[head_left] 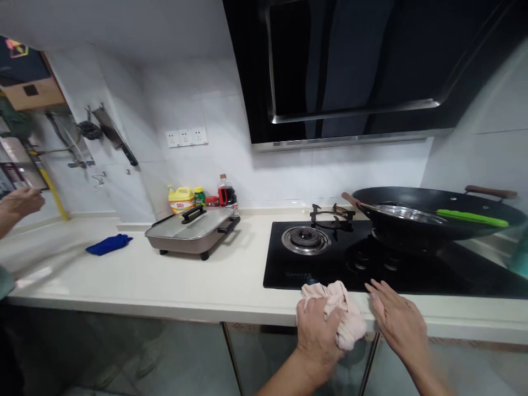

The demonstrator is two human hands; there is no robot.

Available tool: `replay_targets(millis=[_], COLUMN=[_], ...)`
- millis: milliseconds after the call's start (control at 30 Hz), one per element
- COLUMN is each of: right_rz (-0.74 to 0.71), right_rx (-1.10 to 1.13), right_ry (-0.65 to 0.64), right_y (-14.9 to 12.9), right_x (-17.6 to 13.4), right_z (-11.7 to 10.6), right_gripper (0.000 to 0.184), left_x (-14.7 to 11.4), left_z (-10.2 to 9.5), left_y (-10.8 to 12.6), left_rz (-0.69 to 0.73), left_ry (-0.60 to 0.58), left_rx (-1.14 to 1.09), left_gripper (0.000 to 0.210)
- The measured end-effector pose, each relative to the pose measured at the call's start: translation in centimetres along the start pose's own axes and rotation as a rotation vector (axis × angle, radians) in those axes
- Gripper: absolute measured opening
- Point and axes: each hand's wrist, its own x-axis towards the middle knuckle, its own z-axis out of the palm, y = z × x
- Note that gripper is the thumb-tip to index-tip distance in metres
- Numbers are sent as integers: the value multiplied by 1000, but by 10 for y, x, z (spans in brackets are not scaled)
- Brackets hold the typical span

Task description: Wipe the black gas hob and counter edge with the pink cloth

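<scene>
My left hand is closed around a crumpled pale pink cloth at the front edge of the counter, just below the hob. To its right, my right hand lies over the counter edge with fingers stretched out, the tips near the hob's front border and holding nothing. The black glass gas hob spreads out beyond both hands. Its left burner is uncovered, and a black pan support sits behind it. A large black wok covers the right burner, with a metal ladle and a green-handled utensil inside.
An electric pan with a glass lid stands left of the hob, bottles and jars behind it. A blue cloth lies farther left, near another person's hand. A cleaver hangs on the wall. The range hood overhangs the hob.
</scene>
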Motion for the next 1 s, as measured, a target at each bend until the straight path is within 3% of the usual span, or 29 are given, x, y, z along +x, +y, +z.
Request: replay_targets(millis=[167, 367, 433, 533, 600, 633, 733, 800, 933, 1000], right_rz=[-34, -46, -26, -12, -16, -17, -14, -13, -17, -17], right_rx=[-26, -39, -29, -5, 7, 12, 23, 27, 37, 50], right_ry=[1, 13, 13, 25, 45, 54, 69, 73, 56, 50], right_y=[-2, -6, -8, -12, -13, -13, -15, -16, -18, -19], right_x=[2, 3, 4, 5, 6, 6, 7, 7, 7, 6], right_z=[-2, -3, -4, -5, -6, -7, -8, -9, -11, -10], right_gripper=[54, 48, 46, 44, 42, 42, 40, 39, 38, 38], left_x=[-11, -30, -29, -11, 12, 24, 60, 78, 96, 102], left_z=[-22, -75, -93, -113, -119, -119, -106, -87, -48, -38], left_y=[-32, -100, -120, -135, -137, -137, -139, -141, -140, -135], left_rz=[127, 75, -31, -447, -726, -800, -735, -644, -677, -677], left_ry=[-3, 18, -25, -123, -120, -90, -63, -228, -761, -885], left_rx=[-22, 29, 5, -131, -198, -206, -140, -68, 74, 129], left_gripper=[32, 25, 22, 29, 35, 38, 48, 55, 69, 74])
